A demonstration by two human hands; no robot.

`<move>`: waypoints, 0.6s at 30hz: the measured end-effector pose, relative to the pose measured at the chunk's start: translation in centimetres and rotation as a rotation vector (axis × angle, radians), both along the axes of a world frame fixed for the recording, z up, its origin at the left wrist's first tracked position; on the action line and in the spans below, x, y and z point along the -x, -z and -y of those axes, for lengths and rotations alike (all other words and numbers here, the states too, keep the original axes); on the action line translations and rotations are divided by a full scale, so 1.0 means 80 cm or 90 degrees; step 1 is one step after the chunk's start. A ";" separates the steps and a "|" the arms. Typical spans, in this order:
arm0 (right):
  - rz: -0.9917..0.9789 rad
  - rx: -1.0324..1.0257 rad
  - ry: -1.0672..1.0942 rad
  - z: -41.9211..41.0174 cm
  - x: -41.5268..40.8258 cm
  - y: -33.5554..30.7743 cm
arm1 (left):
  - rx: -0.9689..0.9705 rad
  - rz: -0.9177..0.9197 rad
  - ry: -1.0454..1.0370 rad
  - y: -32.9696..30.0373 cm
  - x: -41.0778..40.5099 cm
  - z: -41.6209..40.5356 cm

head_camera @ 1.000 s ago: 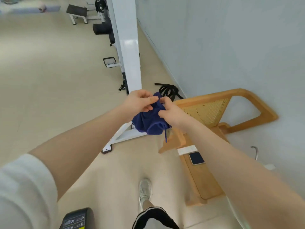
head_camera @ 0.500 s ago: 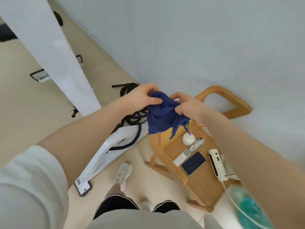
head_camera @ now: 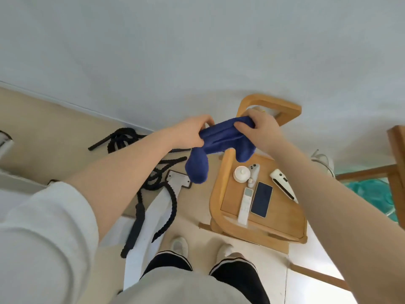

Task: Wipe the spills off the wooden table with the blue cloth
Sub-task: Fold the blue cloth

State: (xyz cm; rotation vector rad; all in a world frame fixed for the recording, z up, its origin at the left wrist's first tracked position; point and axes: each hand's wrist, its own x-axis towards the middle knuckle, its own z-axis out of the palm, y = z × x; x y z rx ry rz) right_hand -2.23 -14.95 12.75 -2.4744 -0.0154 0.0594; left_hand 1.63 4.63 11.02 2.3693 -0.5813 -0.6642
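**Holding blue cloth in both hands above wooden counter**

Standing on a pale floor [head_camera: 192, 218] in white shoes [head_camera: 180, 246], a person in a light sleeve [head_camera: 43, 233] reaches both bare arms forward. Below and to the right sits the small wooden counter [head_camera: 282, 213], carrying a dark phone [head_camera: 261, 199] just beside a white remote [head_camera: 246, 205], with a round white lid-like item [head_camera: 242, 174], a small white controller [head_camera: 253, 173] and a white handheld device [head_camera: 282, 185] behind them. Black ropes [head_camera: 157, 178] lie coiled on the floor to the left. Farther out, the left hand [head_camera: 192, 132] and the right hand [head_camera: 260, 128] are each closed around one end of the blue cloth [head_camera: 219, 141], which stretches bunched between them in the air, both loose ends hanging down, clear of the counter top. A pale wall [head_camera: 197, 51] rises beyond.
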 end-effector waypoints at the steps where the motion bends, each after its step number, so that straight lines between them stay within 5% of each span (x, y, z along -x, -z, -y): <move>1: 0.006 -0.016 0.001 0.002 -0.006 -0.001 | -0.034 -0.002 0.022 0.010 -0.007 0.001; 6: -0.043 -0.157 0.152 0.033 -0.038 0.025 | -0.053 -0.021 -0.050 0.070 -0.040 -0.004; 10: -0.152 -0.072 0.223 0.081 -0.065 0.085 | -0.007 -0.034 -0.110 0.104 -0.073 0.013; 14: -0.282 -0.009 0.256 0.109 -0.090 0.160 | -0.097 -0.028 -0.149 0.156 -0.097 0.055; 16: -0.301 0.075 0.250 0.108 -0.096 0.196 | -0.177 0.043 -0.180 0.185 -0.099 0.077; 18: -0.272 0.175 0.205 0.105 -0.098 0.223 | -0.127 0.027 -0.236 0.207 -0.090 0.094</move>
